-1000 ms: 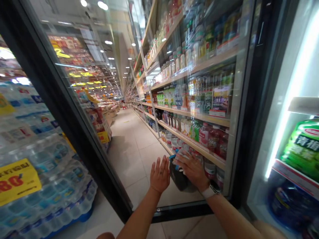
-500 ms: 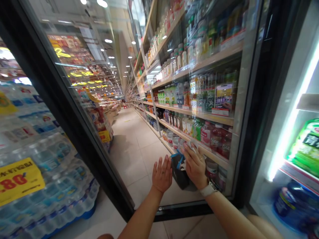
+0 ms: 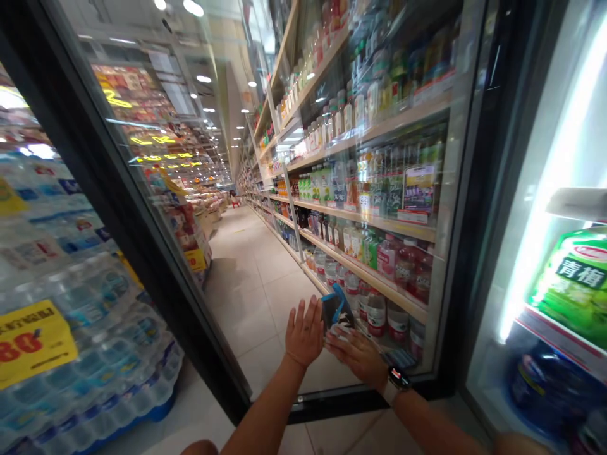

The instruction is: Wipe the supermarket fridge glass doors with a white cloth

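Observation:
A glass door [image 3: 256, 354] in a black frame stands in front of me. My left hand [image 3: 303, 335] lies against its lower part, fingers stretched and nothing in it. To its right, my right hand [image 3: 355, 357], with a watch on the wrist, presses a crumpled white cloth [image 3: 342, 330] on the glass. Whether the cloth is paper or fabric I cannot tell. Just above that hand shows a dark bag-like container [image 3: 329, 308] with a blue strap [image 3: 339, 300]; my hands partly cover it.
Drink shelves [image 3: 365, 215] run along the right beyond the glass, beside a tiled aisle [image 3: 241, 272]. At left are stacked packs of bottled water [image 3: 109, 354] with a yellow price sign [image 3: 35, 341]. A lit cooler at right holds a green-labelled bottle [image 3: 581, 278].
My right hand has slid down and slightly left across the glass with the white cloth, its fingers now turned more to the left. The left hand stays nearly in place.

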`<action>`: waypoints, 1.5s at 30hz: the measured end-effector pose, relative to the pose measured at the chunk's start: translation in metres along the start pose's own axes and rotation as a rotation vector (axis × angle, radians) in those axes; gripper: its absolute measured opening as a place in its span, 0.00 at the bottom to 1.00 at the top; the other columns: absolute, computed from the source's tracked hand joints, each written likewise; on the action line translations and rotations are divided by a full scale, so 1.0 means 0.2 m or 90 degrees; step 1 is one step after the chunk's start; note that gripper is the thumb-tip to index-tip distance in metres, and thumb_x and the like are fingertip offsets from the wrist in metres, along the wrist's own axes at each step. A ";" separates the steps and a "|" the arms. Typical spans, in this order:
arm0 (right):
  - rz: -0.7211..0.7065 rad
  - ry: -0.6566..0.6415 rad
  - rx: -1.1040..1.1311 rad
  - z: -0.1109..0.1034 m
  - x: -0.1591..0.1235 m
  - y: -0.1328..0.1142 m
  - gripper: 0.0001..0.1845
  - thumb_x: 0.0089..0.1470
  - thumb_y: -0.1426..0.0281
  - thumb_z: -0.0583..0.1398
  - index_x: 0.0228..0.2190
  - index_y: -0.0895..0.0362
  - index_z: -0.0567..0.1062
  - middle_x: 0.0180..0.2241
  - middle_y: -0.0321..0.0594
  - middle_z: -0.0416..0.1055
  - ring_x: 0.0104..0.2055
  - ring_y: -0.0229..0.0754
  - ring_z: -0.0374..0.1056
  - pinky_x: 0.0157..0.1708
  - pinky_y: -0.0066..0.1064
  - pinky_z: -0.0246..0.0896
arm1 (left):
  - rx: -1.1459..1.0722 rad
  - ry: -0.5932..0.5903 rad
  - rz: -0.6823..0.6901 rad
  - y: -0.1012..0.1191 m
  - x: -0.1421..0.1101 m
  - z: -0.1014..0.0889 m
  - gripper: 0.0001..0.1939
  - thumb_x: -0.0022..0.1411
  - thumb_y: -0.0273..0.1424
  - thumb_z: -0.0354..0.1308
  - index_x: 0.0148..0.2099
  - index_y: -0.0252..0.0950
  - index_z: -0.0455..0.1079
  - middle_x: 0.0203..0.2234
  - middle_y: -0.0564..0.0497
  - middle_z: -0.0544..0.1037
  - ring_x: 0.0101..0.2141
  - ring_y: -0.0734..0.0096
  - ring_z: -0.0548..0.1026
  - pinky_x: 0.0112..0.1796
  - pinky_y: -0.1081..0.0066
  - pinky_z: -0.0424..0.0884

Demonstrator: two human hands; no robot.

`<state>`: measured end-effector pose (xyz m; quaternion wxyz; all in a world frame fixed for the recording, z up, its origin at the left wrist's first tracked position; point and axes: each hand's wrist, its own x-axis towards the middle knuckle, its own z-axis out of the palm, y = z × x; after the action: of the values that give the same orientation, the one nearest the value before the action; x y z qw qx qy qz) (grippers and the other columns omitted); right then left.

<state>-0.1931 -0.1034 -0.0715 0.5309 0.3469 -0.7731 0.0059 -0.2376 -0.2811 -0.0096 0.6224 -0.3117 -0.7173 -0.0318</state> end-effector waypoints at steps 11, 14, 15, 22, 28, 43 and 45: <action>0.199 0.117 -0.069 -0.19 0.32 0.21 0.26 0.60 0.82 0.49 0.54 0.49 0.69 0.53 0.36 0.71 0.63 0.39 0.55 0.66 0.42 0.41 | 0.006 -0.028 -0.009 -0.01 -0.01 0.00 0.31 0.64 0.28 0.49 0.68 0.33 0.48 0.61 0.43 0.61 0.64 0.64 0.51 0.64 0.61 0.44; 0.294 0.201 -0.074 -0.24 0.37 0.29 0.29 0.58 0.83 0.48 0.58 0.51 0.65 0.56 0.41 0.68 0.65 0.45 0.51 0.66 0.49 0.42 | 0.003 -0.021 -0.010 -0.01 -0.01 0.01 0.31 0.64 0.28 0.48 0.67 0.32 0.48 0.61 0.44 0.61 0.65 0.64 0.50 0.64 0.61 0.45; 0.329 0.241 -0.076 -0.25 0.39 0.32 0.30 0.58 0.82 0.48 0.59 0.51 0.64 0.57 0.42 0.66 0.66 0.46 0.50 0.65 0.52 0.41 | 0.002 -0.019 -0.010 -0.01 -0.01 0.01 0.31 0.64 0.28 0.48 0.67 0.32 0.48 0.61 0.44 0.61 0.65 0.64 0.50 0.64 0.61 0.45; 0.381 0.310 -0.050 -0.21 0.42 0.30 0.31 0.57 0.81 0.48 0.60 0.51 0.62 0.57 0.43 0.67 0.64 0.49 0.55 0.63 0.56 0.47 | 0.005 -0.028 -0.008 -0.01 -0.02 0.02 0.31 0.64 0.28 0.49 0.67 0.32 0.48 0.61 0.44 0.61 0.65 0.64 0.50 0.64 0.61 0.45; 0.285 0.199 -0.025 -0.12 0.34 0.18 0.29 0.58 0.81 0.50 0.58 0.51 0.65 0.53 0.41 0.71 0.63 0.44 0.56 0.65 0.47 0.47 | 0.004 -0.025 -0.012 -0.01 -0.02 0.03 0.31 0.63 0.28 0.50 0.67 0.33 0.48 0.60 0.44 0.63 0.64 0.64 0.51 0.64 0.61 0.45; -0.033 0.003 0.062 -0.02 0.04 0.01 0.18 0.64 0.77 0.50 0.50 0.52 0.72 0.50 0.35 0.73 0.57 0.32 0.63 0.58 0.29 0.59 | 0.011 -0.015 -0.008 0.00 -0.01 0.02 0.30 0.64 0.28 0.48 0.68 0.33 0.48 0.60 0.43 0.62 0.65 0.65 0.50 0.64 0.61 0.45; -0.060 0.018 0.052 -0.04 0.08 0.04 0.17 0.64 0.75 0.51 0.49 0.51 0.73 0.50 0.34 0.74 0.57 0.32 0.64 0.59 0.30 0.58 | 0.010 -0.013 -0.005 0.00 -0.01 0.02 0.30 0.65 0.28 0.47 0.67 0.32 0.48 0.60 0.43 0.62 0.65 0.65 0.49 0.64 0.61 0.45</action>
<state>-0.1941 -0.1024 -0.0521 0.5269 0.4044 -0.7474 0.0169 -0.2408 -0.2811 -0.0113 0.6172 -0.3043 -0.7251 -0.0259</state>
